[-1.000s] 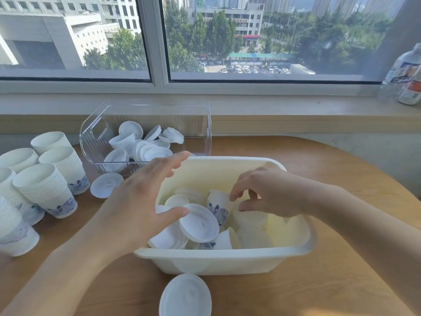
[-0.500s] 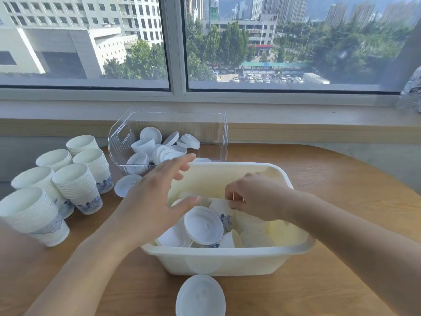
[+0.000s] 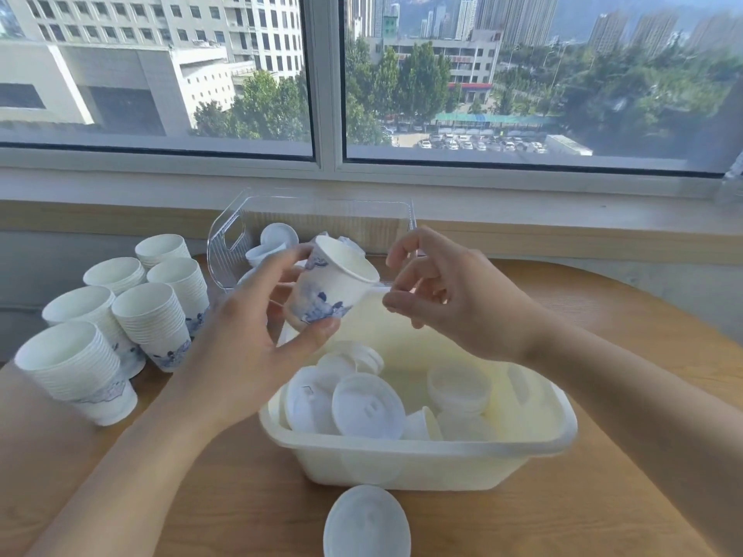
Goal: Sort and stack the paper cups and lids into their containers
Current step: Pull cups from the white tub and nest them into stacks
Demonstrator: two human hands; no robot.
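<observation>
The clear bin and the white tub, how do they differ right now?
The clear bin is see-through with a handle cutout and sits at the back by the window; the white tub is opaque and nearer. Only lids can be made out in the clear bin; the white tub holds mixed lids and cups. Both stand on the wooden table.

Round wooden table [image 3: 627, 496], pale grain, curved edge running along the far right. Beyond it, a light wooden ledge [image 3: 563, 239] spanning the far wall, topped by a white windowsill [image 3: 522, 190]. Above, a wide window with a white vertical frame bar [image 3: 327, 74] just left of centre. Outside: pale high-rise buildings [image 3: 120, 54] far left, green trees [image 3: 422, 82] in the middle, parked cars [image 3: 474, 142] lower right, distant towers [image 3: 627, 26] far right.
</observation>
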